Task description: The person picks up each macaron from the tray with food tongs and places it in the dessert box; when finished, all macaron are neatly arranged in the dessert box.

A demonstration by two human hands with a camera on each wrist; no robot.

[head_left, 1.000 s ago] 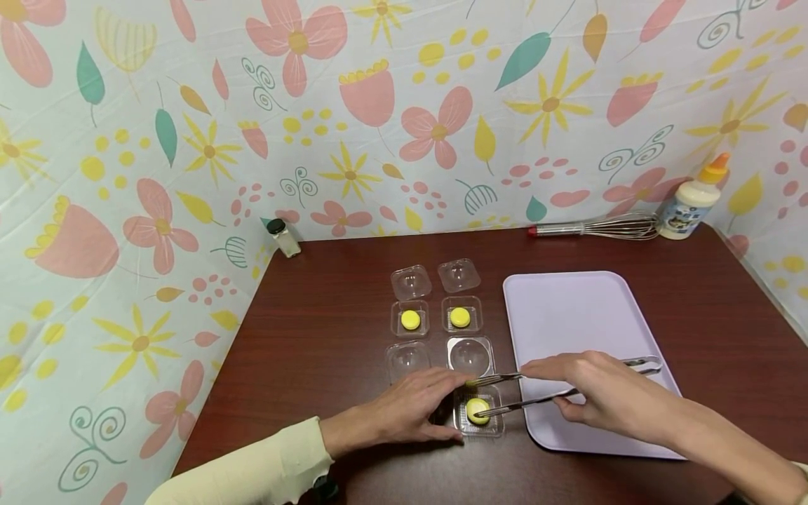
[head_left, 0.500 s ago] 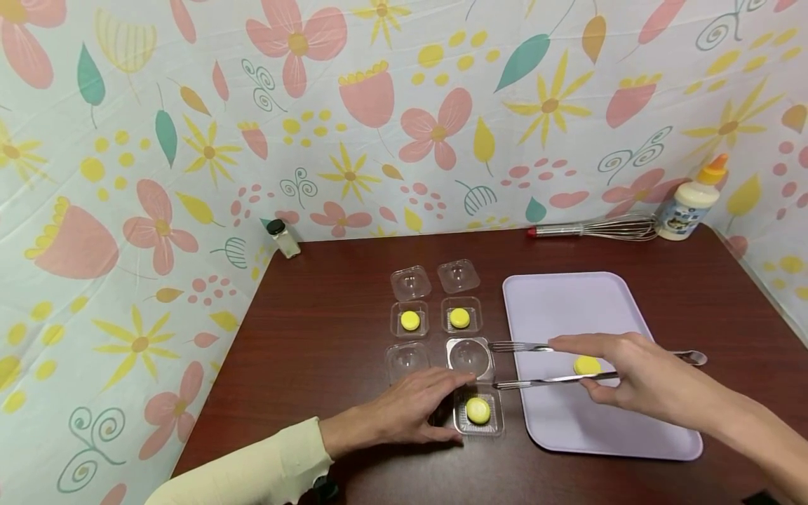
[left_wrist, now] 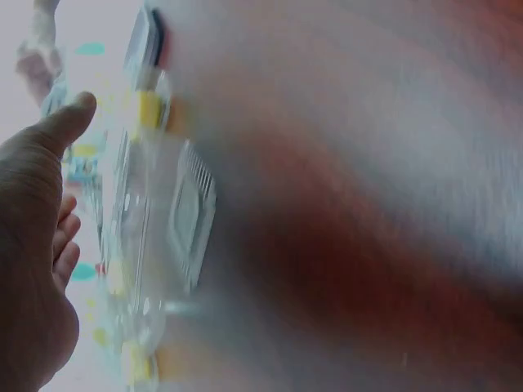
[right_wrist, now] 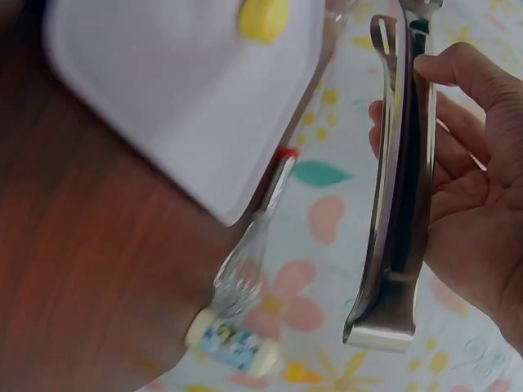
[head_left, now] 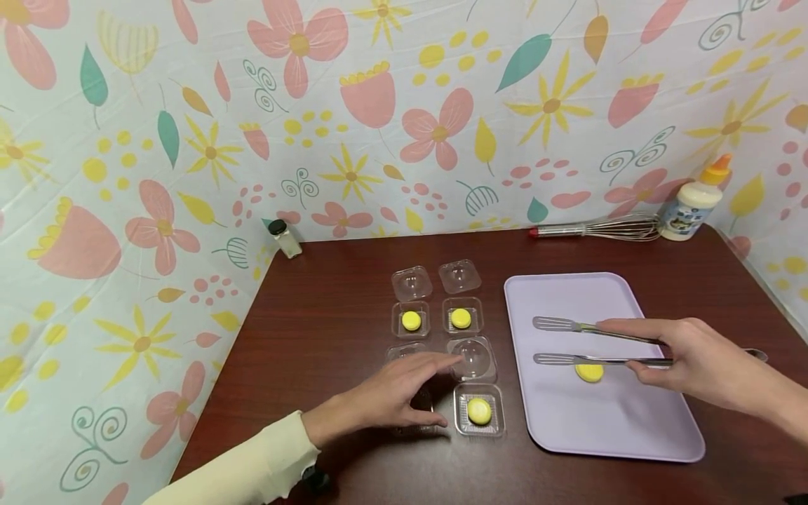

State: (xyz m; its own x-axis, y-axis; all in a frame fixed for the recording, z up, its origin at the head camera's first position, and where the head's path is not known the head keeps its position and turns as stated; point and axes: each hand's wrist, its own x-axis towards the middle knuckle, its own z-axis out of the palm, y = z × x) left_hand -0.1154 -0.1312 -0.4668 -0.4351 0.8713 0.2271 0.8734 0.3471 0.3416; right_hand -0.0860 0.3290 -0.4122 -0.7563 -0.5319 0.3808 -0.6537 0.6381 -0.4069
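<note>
My right hand (head_left: 701, 365) holds metal tongs (head_left: 555, 359) above the lilac tray (head_left: 549, 428), their arms spread with nothing between the tips. Under them a round yellow macaron-like sweet (head_left: 590, 374) lies on the tray. The right wrist view shows thumb and fingers around the tongs (right_wrist: 380, 302). My left hand (head_left: 398, 393), fingers extended and thumb apart, hovers over the front left clear plastic container (head_left: 413, 430), mostly hidden beneath it. Beside it, the front right container (head_left: 461, 429) holds a yellow sweet (head_left: 479, 412). In the left wrist view an unfilled container base (left_wrist: 192, 220) shows near the hand.
Behind stand two more containers with yellow sweets (head_left: 412, 321), (head_left: 461, 318) and clear domed lids (head_left: 459, 276). At the back are a whisk (head_left: 558, 230), a glue-type bottle (head_left: 688, 210) and a small black-capped jar (head_left: 287, 242). A patterned sheet (head_left: 379, 175) borders the table.
The tongs have let go of the sweet in the front right container and moved right, over the tray. My left hand has drawn left off that container's edge.
</note>
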